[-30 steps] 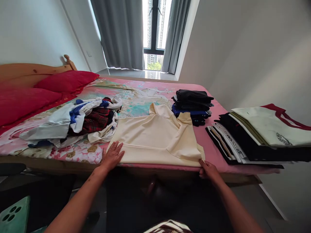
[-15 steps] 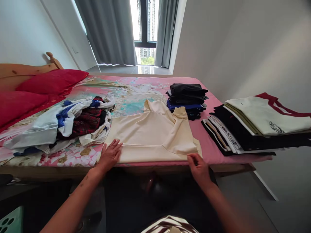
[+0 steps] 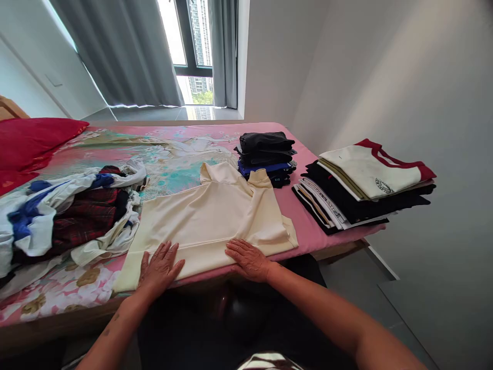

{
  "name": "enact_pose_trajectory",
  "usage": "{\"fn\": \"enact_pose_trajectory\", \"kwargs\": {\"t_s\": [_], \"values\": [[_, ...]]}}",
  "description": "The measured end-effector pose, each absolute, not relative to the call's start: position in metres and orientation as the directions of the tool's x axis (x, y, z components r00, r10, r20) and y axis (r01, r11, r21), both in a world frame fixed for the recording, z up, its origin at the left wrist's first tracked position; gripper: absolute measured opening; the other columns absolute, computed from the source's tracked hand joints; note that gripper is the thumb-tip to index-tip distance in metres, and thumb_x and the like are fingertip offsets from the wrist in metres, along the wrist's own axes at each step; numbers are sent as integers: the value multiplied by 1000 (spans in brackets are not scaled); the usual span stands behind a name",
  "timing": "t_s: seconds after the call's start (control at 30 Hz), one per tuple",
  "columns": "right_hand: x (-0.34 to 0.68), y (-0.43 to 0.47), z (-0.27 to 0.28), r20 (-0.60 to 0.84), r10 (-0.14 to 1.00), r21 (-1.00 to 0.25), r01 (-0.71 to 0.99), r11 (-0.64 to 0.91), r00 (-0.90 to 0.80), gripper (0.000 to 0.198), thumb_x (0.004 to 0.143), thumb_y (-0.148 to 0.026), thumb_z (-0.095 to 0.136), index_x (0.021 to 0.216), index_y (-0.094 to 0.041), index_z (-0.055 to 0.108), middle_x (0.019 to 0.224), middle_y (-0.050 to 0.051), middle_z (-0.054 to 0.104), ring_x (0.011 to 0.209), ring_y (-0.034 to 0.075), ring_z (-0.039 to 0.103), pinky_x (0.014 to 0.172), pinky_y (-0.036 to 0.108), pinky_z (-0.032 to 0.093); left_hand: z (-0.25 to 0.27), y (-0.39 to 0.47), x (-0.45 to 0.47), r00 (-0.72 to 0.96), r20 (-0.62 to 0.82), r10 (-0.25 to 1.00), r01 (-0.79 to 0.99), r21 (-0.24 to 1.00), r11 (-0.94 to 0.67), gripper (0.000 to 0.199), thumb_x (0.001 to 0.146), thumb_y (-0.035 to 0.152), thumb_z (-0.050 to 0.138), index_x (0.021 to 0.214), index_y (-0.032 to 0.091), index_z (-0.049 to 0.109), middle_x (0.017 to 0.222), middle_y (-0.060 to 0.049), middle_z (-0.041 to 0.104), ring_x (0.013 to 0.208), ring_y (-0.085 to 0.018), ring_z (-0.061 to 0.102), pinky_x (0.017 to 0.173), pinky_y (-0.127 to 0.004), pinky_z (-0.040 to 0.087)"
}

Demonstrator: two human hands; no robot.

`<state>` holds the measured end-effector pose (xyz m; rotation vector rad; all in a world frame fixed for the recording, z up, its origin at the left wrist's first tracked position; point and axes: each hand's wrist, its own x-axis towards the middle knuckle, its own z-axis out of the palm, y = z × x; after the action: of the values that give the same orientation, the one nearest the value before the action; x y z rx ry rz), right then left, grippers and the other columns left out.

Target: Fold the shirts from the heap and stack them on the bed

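Observation:
A cream mock-neck top lies spread on the bed, one long side folded inward along its near edge. Its collar and a folded-over sleeve point toward the right and far side. My left hand rests flat on the folded strip near the left end, fingers spread. Farther right, my right hand lies flat across the same strip, fingers stretched out and pointing left. Neither hand grips the cloth.
Left of the top is a loose heap of clothes. Behind it to the right stands a stack of dark folded clothes. A taller folded pile with a white, red-trimmed shirt sits at the bed's right corner. A red pillow lies far left.
My right hand has let go of the top's right near corner and moved left onto the folded strip, palm down. My left hand stays flat on the cloth. The view has turned right.

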<state>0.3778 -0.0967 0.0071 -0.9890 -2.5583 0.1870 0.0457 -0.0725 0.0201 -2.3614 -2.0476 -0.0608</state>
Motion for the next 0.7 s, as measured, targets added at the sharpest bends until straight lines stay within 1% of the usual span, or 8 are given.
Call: {"fn": "enact_pose_trajectory", "kwargs": {"t_s": [0.1,0.2,0.27,0.33,0.43,0.53,0.63,0.7], "values": [[377,-97,2,333,668,-254,620,743,-665,54,91,-42,47,135,-12,43,144,13,41,140,21,23,116,44,22,28,-62,66,104,103,989,985,129,-116,46,87,44,42,126,25,56,139,-9,51,132,-27,40,112,-54,19],[375,-98,2,345,670,-256,620,741,-658,54,91,-44,47,134,-12,44,143,14,41,140,22,23,116,45,21,38,-46,108,228,163,960,911,311,-269,42,87,44,43,119,24,60,128,-7,60,122,-24,51,108,-42,33],[375,-98,5,345,671,-258,621,740,-657,55,91,-44,46,135,-12,42,144,13,41,140,22,22,117,44,19,45,-34,147,331,164,929,833,411,-369,41,86,44,44,118,22,61,123,-7,63,116,-23,55,103,-36,38],[376,-96,11,343,677,-266,623,735,-651,56,90,-43,47,136,-12,41,144,13,40,139,23,23,117,43,18,51,-20,190,386,118,915,782,484,-393,44,86,44,46,121,21,59,122,-8,63,113,-22,56,100,-34,41],[375,-92,19,331,693,-297,626,721,-641,57,85,-42,55,132,-11,44,139,14,45,135,25,29,116,44,19,58,3,250,377,-24,926,782,543,-305,55,82,48,52,128,18,53,123,-10,62,112,-23,57,95,-32,42],[374,-94,27,376,676,-371,565,737,-634,47,79,-38,61,119,-14,53,126,12,54,125,26,40,110,45,29,60,21,287,303,-128,944,805,565,-181,55,78,48,58,125,19,56,120,-9,63,107,-23,58,90,-31,43],[385,-111,32,546,701,-491,503,711,-458,27,80,-27,56,106,-19,57,109,8,61,111,22,51,101,41,39,57,28,300,207,-153,966,810,581,-82,37,81,39,52,113,23,62,111,-5,67,103,-22,60,85,-30,43],[405,-127,32,630,754,-569,549,612,-188,22,80,-19,50,102,-21,57,101,6,62,104,21,53,96,41,42,52,27,300,185,-157,970,815,577,-62,32,84,34,45,110,25,63,104,-2,70,100,-20,61,83,-29,43]]}}
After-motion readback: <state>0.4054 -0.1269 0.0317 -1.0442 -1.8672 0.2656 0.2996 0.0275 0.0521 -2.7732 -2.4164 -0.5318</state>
